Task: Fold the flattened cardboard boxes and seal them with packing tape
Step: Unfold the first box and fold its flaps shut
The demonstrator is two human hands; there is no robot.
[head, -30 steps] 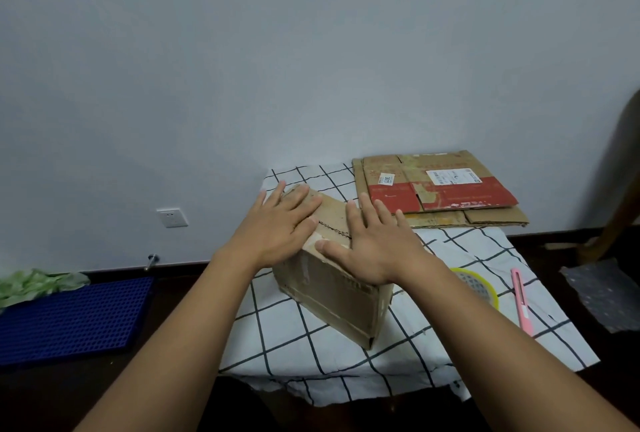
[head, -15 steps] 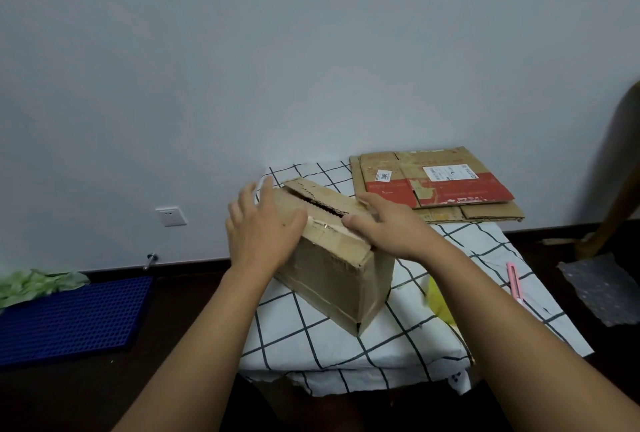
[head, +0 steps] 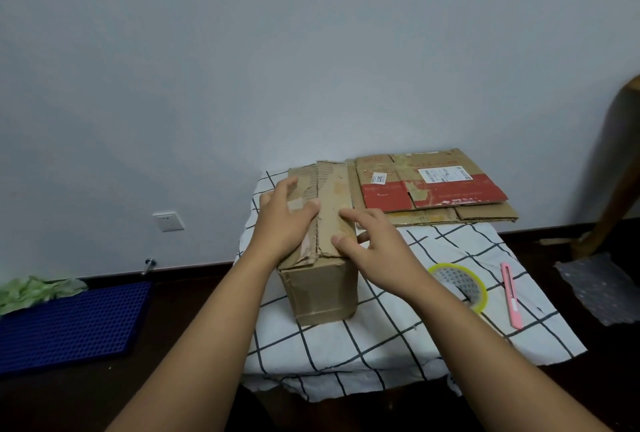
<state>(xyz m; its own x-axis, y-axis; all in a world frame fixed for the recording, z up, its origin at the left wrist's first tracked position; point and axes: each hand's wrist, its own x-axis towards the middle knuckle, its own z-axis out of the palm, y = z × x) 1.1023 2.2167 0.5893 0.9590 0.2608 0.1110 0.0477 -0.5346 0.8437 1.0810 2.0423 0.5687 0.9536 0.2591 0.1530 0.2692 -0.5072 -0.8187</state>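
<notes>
We find the folded box (head: 322, 258) upright mid-tabletop (head: 381, 345), left hand (head: 282, 223) and right hand (head: 377, 251) flat on its flaps, fingers spread. Flattened boxes (head: 433, 189) lie just behind; tape roll (head: 459, 284) and pink cutter (head: 512, 294) lie right.

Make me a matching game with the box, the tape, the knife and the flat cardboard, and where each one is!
Things:
1. folded box
2. tape roll
3. pink knife
4. flattened cardboard

Places:
A. lying at the table's far right, by the wall
B. under both hands
C. nearest the cloth's right edge
D. between the right forearm and the knife

Pairs: 1-B, 2-D, 3-C, 4-A

The left hand and right hand press the box's top flaps down.
</notes>
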